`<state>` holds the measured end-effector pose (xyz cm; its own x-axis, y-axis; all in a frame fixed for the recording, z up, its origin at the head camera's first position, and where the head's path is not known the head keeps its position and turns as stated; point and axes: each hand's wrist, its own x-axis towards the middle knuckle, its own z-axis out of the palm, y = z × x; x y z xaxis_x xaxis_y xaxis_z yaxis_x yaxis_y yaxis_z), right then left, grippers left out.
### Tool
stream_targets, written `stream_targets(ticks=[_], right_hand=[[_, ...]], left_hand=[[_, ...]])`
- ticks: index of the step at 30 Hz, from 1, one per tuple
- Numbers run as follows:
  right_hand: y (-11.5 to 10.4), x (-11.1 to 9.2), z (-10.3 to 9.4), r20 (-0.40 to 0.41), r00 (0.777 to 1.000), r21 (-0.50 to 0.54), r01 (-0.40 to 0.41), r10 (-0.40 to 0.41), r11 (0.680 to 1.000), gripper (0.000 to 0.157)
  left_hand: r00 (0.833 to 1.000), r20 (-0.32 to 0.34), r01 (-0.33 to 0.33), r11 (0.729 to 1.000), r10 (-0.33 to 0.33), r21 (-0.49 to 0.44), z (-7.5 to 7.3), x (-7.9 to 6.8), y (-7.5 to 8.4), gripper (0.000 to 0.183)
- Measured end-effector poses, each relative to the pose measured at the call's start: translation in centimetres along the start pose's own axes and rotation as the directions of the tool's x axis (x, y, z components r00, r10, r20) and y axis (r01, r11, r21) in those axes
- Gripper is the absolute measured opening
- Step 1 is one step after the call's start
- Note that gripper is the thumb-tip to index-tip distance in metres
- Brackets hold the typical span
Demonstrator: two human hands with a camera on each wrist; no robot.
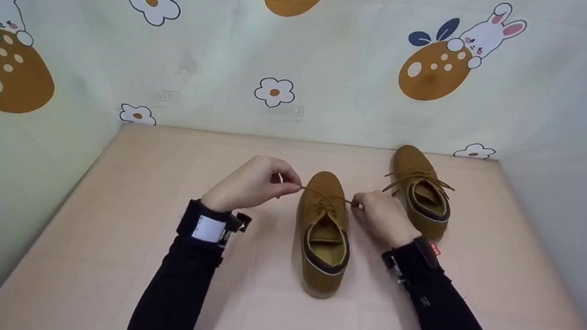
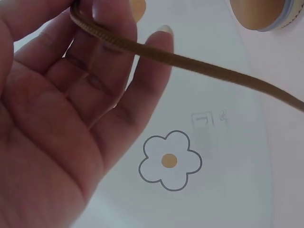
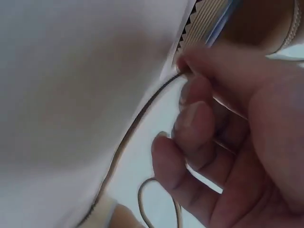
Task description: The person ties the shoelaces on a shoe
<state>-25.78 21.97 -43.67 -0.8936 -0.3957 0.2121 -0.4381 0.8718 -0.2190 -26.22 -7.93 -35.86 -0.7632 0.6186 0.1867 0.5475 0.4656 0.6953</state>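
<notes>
A brown shoe [image 1: 322, 210] stands in the middle of the table, toe pointing away, its laces crossed over the tongue. My left hand [image 1: 257, 183], left of the toe, pinches one end of the shoelace [image 2: 199, 67]. In the left wrist view the lace runs from the fingers of the left hand [image 2: 71, 104] off to the right. On the shoe's other side, my right hand [image 1: 384, 215] pinches the other lace end between thumb and index finger. The right wrist view shows this lace [image 3: 124, 138] stretching away from the right hand [image 3: 228, 128].
A second brown shoe [image 1: 421, 197] stands behind and right of the right hand, its laces loosely spread. The pale pink table [image 1: 131, 257] meets fabric walls [image 1: 217, 62] printed with flowers and rabbits at the back and both sides.
</notes>
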Motion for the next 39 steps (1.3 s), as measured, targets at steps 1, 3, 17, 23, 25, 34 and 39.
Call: stream_targets(ticks=[1,3,17,23,25,34,39], right_hand=[[0.0,0.0,-0.7,-0.017,1.0,-0.008,-0.011,0.011,1.0,0.006],[0.2,-0.3,-2.4,-0.074,0.997,-0.009,-0.035,0.035,0.999,0.006],[1.7,-4.4,-12.0,-0.269,0.951,0.041,-0.149,0.155,0.988,0.004],[0.9,-4.3,-11.7,-0.137,0.986,0.125,-0.083,0.1,0.989,0.012],[0.0,-4.0,-11.5,-0.112,0.992,0.198,-0.038,0.062,0.98,0.011],[-2.7,-3.4,-10.9,-0.101,0.994,0.441,0.081,-0.041,0.894,0.007],[-3.2,-3.6,-11.2,-0.137,0.991,0.47,0.063,0.002,0.881,0.006]], left_hand=[[1.0,-0.007,-0.01,1.0,0.01,0.001,0.0,0.0,0.1,0.007],[0.999,-0.017,-0.027,1.0,0.027,0.006,0.1,0.0,0.3,0.007],[0.976,0.093,0.182,0.972,-0.197,0.148,-2.4,-1.7,0.2,0.006],[0.974,0.165,0.126,0.977,-0.155,0.17,-0.9,-1.1,0.5,0.007],[0.984,0.145,0.086,0.987,-0.106,0.137,0.1,-0.4,0.7,0.008],[0.978,-0.16,-0.16,0.971,0.132,-0.18,2.8,1.3,1.7,0.009],[0.988,-0.153,-0.053,0.98,0.023,-0.189,2.4,1.2,1.2,0.016]])
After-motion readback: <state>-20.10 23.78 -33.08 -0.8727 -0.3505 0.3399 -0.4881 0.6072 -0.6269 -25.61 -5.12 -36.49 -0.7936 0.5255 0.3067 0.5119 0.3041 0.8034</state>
